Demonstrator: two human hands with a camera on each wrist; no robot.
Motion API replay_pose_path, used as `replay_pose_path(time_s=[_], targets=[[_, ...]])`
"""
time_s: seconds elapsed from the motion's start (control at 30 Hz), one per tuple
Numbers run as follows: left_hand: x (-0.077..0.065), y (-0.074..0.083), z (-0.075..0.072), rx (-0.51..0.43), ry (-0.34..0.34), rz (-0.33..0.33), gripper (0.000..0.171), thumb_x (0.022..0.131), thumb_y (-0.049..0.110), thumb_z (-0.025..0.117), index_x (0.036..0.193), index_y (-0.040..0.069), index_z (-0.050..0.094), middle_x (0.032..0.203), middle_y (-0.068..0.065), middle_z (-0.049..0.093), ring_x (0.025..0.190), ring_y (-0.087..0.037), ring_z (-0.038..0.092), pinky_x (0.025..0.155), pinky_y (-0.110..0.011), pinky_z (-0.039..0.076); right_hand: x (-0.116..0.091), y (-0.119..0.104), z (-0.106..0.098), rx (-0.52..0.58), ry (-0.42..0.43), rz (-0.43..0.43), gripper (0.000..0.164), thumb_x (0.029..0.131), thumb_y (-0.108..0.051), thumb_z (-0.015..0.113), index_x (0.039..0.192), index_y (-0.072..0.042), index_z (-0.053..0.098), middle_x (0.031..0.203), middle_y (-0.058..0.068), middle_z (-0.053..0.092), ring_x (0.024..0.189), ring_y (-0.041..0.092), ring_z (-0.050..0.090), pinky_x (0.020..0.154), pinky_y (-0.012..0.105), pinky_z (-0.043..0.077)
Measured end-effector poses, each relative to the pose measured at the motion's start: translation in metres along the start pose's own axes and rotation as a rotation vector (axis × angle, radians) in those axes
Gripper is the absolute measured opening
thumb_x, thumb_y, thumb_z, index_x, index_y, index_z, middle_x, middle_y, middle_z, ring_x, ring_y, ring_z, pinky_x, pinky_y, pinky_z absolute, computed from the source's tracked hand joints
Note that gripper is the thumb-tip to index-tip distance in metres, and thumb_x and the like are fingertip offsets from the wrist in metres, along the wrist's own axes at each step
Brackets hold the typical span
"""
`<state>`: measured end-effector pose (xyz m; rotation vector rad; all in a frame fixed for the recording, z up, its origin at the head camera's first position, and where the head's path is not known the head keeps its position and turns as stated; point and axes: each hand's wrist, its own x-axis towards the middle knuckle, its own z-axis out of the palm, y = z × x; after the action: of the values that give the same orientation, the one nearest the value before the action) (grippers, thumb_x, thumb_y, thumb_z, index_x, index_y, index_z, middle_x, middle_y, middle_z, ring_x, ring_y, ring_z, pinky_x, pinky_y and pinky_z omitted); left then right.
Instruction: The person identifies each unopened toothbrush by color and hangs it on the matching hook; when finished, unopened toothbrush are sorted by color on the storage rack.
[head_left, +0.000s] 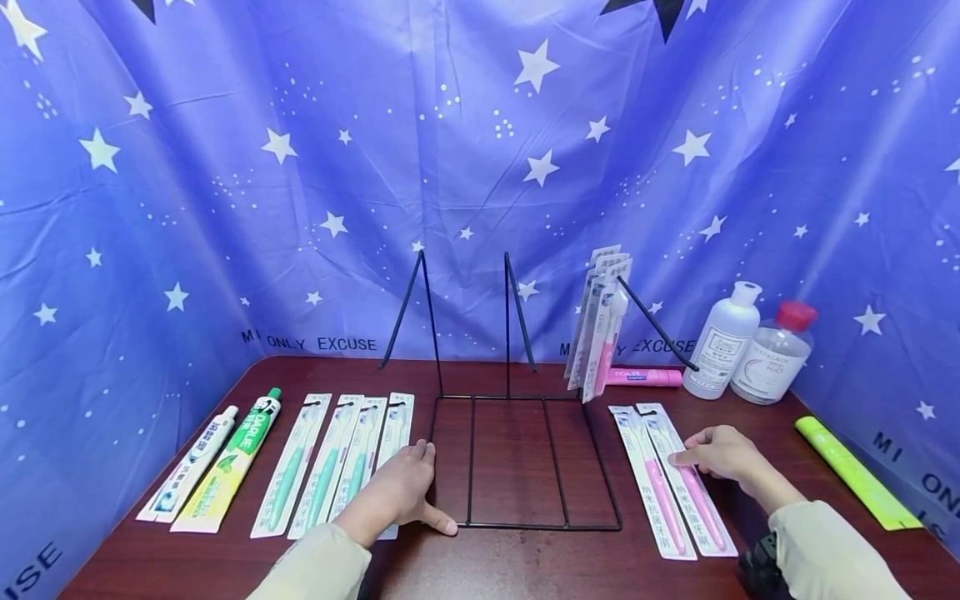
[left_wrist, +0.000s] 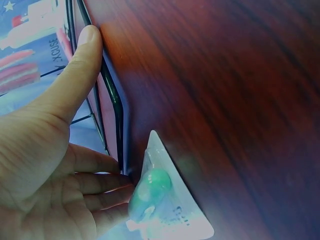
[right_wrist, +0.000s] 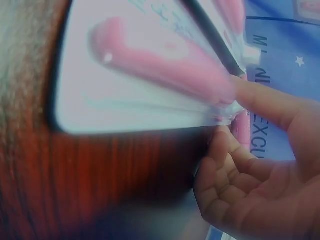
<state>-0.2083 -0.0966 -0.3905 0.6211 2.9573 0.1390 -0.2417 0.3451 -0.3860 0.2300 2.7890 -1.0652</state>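
My left hand rests at the front left corner of a black wire rack, its thumb stretched along the front wire. In the left wrist view the fingers lie loosely against the frame, beside a packaged green toothbrush. On the right, my right hand pinches the edge of a packaged pink toothbrush between thumb and fingers. Another packaged pink toothbrush lies just left of it. Several packaged pink toothbrushes hang from the rack's right hook.
Several packaged green toothbrushes lie left of the rack, with a green toothpaste tube and a white one. At the right are a white bottle, a red-capped bottle, a pink tube and a yellow-green tube.
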Motion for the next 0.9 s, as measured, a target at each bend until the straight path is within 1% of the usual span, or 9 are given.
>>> replay_pose_path(time_s=[0.1,0.23,0.4,0.5,0.6,0.7,0.8,0.9], targets=[[0.000,0.001,-0.001,0.004,-0.001,0.002,0.115,0.054,0.067,0.068,0.130,-0.013,0.037,0.134,-0.030,0.036,0.124,-0.038,0.036,0.101,-0.042,0.032,0.000,0.002,-0.002,0.031,-0.019,-0.005,0.052,0.072,-0.032,0.074,0.098,0.010,0.057,0.079,0.007,0.054,0.073,0.019,0.051,0.060,0.029,0.046],[0.000,0.001,-0.001,0.009,-0.002,-0.001,0.115,0.053,0.068,0.068,0.131,-0.013,0.038,0.134,-0.029,0.037,0.124,-0.038,0.037,0.100,-0.042,0.033,-0.001,0.006,-0.003,0.081,-0.039,-0.019,0.048,0.078,-0.031,0.069,0.097,0.011,0.058,0.074,0.003,0.052,0.069,0.016,0.050,0.059,0.027,0.045],[0.000,0.000,-0.001,0.005,-0.005,-0.006,0.116,0.053,0.068,0.068,0.131,-0.013,0.038,0.135,-0.029,0.036,0.124,-0.038,0.036,0.100,-0.042,0.033,-0.003,0.009,-0.004,0.165,-0.058,-0.032,0.039,0.084,-0.026,0.064,0.096,0.011,0.059,0.066,-0.003,0.050,0.061,0.010,0.049,0.057,0.024,0.045],[0.000,0.000,0.000,0.002,-0.002,-0.002,0.115,0.053,0.067,0.068,0.130,-0.013,0.038,0.134,-0.030,0.036,0.124,-0.038,0.036,0.100,-0.042,0.032,-0.004,0.011,-0.006,0.197,-0.070,-0.040,0.040,0.086,-0.024,0.061,0.100,0.013,0.056,0.066,-0.003,0.049,0.062,0.009,0.049,0.058,0.024,0.046],[0.000,0.000,0.000,0.003,0.001,-0.001,0.115,0.053,0.067,0.069,0.130,-0.014,0.038,0.134,-0.030,0.037,0.124,-0.038,0.036,0.101,-0.042,0.032,-0.005,0.014,-0.007,0.224,-0.079,-0.035,0.042,0.087,-0.023,0.059,0.104,0.016,0.052,0.070,-0.001,0.051,0.065,0.010,0.051,0.062,0.026,0.049],[0.000,0.000,0.000,0.013,0.004,0.001,0.115,0.053,0.067,0.069,0.130,-0.014,0.038,0.134,-0.030,0.037,0.124,-0.038,0.036,0.101,-0.042,0.032,-0.007,0.018,-0.010,0.273,-0.103,-0.031,0.043,0.089,-0.021,0.056,0.107,0.017,0.050,0.076,0.000,0.056,0.070,0.011,0.055,0.066,0.030,0.052],[0.000,0.000,0.000,0.017,-0.002,-0.002,0.116,0.053,0.067,0.068,0.130,-0.014,0.038,0.134,-0.030,0.037,0.124,-0.038,0.036,0.101,-0.042,0.031,-0.010,0.022,-0.014,0.333,-0.111,-0.018,0.042,0.089,-0.020,0.056,0.109,0.016,0.051,0.082,0.001,0.061,0.075,0.011,0.059,0.068,0.034,0.053],[0.000,0.000,0.000,0.016,-0.005,-0.002,0.116,0.053,0.067,0.068,0.130,-0.014,0.038,0.134,-0.030,0.037,0.124,-0.038,0.036,0.101,-0.042,0.032,-0.014,0.024,-0.019,0.377,-0.112,-0.033,0.041,0.090,-0.021,0.056,0.110,0.014,0.051,0.085,0.001,0.062,0.077,0.011,0.060,0.069,0.034,0.053]])
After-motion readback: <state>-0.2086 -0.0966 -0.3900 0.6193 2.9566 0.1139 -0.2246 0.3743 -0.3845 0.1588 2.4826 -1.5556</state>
